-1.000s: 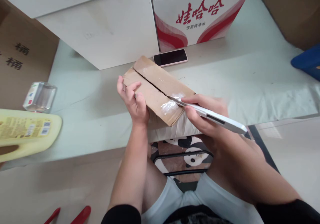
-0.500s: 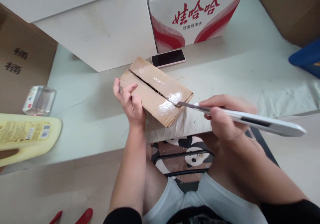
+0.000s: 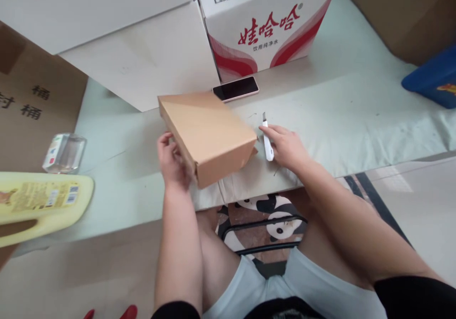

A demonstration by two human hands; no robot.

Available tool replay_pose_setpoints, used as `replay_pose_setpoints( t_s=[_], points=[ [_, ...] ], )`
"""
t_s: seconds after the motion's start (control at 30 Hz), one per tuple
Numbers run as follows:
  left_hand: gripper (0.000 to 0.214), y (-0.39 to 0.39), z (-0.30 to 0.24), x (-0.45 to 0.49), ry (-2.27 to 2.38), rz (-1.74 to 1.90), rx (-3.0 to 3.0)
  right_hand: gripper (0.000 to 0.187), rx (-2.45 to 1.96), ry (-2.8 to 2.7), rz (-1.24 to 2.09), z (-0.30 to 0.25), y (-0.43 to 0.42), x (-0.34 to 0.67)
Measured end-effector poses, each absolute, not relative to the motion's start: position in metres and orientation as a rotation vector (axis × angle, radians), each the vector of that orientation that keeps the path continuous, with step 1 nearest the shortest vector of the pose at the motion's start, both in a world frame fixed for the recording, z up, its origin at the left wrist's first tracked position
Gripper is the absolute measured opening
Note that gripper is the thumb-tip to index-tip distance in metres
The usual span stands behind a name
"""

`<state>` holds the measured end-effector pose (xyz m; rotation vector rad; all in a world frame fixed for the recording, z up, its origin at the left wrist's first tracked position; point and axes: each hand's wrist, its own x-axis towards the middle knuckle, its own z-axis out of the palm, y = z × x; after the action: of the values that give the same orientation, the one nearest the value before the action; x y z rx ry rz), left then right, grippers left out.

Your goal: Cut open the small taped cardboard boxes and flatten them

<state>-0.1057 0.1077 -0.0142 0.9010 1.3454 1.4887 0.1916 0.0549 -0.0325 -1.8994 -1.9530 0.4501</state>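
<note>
A brown cardboard box (image 3: 210,124) is tilted over the table with a plain, untaped face upward. My left hand (image 3: 173,162) grips its left side, the fingers curled and partly hidden behind the edge. Right of the box is a white utility knife (image 3: 267,143), its short blade out and pointing away from me. My right hand (image 3: 287,148) is low at the tabletop, fingers closed around the knife's handle. A small flap corner shows under the box's right end.
Behind the box lies a phone (image 3: 235,89), in front of large white cartons (image 3: 142,57) and a red-and-white carton (image 3: 263,33). To the left are a clear container (image 3: 66,152) and a yellow jug (image 3: 50,200). A blue container (image 3: 432,79) stands at the right. The cloth-covered table (image 3: 338,119) ends near my knees.
The box has been turned over, so its taped, slit face no longer shows. My right hand has moved the knife away from the box and down to the table at its right.
</note>
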Motion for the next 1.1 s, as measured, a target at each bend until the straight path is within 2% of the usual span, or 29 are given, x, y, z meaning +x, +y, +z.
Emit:
replay_pose_setpoints(
  t_s=[0.13, 0.23, 0.37, 0.5, 0.77, 0.83, 0.9, 1.03, 1.1],
  points=[
    [0.048, 0.106, -0.019, -0.099, 1.234, 1.263, 0.663, 0.049, -1.738, -1.966, 0.510, -0.036, 0.054, 0.189],
    [0.050, 0.106, -0.016, -0.099, 1.169, 1.214, 0.665, 0.046, -1.528, -1.932, 0.621, -0.032, 0.053, 0.187],
    [0.042, 0.110, -0.010, -0.105, 1.145, 1.339, 0.641, 0.057, -1.245, -1.831, 0.702, -0.020, 0.050, 0.187],
    [0.035, 0.110, -0.003, -0.115, 1.151, 1.529, 0.709, 0.056, -1.092, -1.756, 0.755, -0.012, 0.045, 0.185],
    [0.052, 0.082, 0.016, -0.104, 0.956, 1.315, 0.865, 0.085, -1.078, -1.753, 0.826, -0.015, 0.044, 0.175],
    [0.057, 0.079, 0.014, -0.098, 0.981, 1.292, 0.879, 0.087, -1.158, -1.693, 0.816, -0.016, 0.044, 0.174],
    [0.063, 0.081, 0.010, -0.095, 1.031, 1.310, 0.889, 0.077, -1.321, -1.573, 0.783, -0.015, 0.043, 0.173],
    [0.060, 0.088, -0.002, -0.100, 1.189, 1.292, 0.861, 0.037, -1.500, -1.309, 0.790, -0.011, 0.041, 0.170],
    [0.056, 0.091, -0.006, -0.107, 1.252, 1.214, 0.844, 0.032, -1.439, -1.212, 0.870, -0.008, 0.042, 0.168]
  ],
)
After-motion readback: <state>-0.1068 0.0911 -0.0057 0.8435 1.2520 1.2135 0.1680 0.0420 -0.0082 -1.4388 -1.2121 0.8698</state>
